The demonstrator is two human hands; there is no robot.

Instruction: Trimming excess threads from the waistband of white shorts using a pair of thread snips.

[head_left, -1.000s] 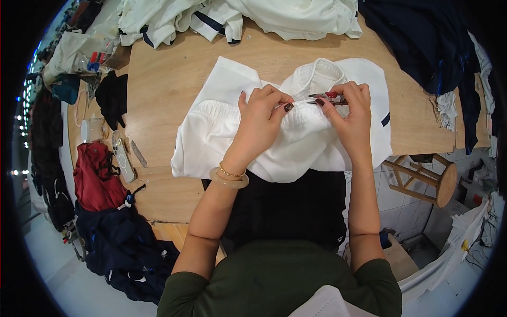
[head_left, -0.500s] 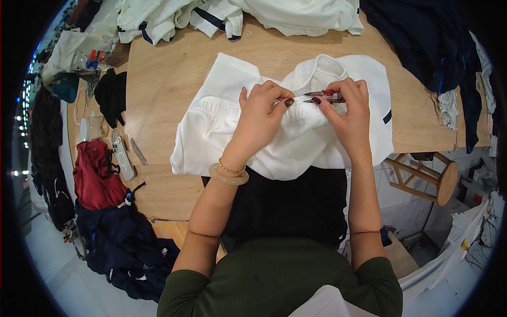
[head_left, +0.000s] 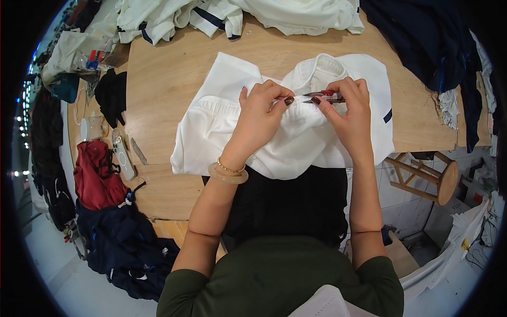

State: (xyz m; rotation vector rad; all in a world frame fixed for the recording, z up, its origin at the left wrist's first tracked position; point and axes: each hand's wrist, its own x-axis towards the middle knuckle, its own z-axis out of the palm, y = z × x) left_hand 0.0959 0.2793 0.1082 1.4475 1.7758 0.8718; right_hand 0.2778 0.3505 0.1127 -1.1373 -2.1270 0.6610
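A white garment [head_left: 211,140] with a gathered elastic waistband lies over the table's near edge, partly hanging down. My left hand [head_left: 261,108] pinches the waistband between thumb and fingers. Just to its right, my right hand [head_left: 348,108] is closed around small red-handled thread snips [head_left: 328,95]. The blades point left at the waistband, close to my left fingertips, and look slightly parted. Whether they touch a thread is too small to tell. Behind the hands the waistband loops up into a ring, and a navy stripe [head_left: 387,117] shows on the garment's right part.
White garments [head_left: 296,16] are heaped along the table's far side, and dark navy cloth [head_left: 422,42] covers the far right corner. To the left lie a phone [head_left: 123,158], a red bag [head_left: 97,177] and black cloth [head_left: 112,95]. A wooden stool [head_left: 446,182] stands at the right.
Both hands stay at almost the same spot on the waistband. The snips' blades sit slightly wider apart than before.
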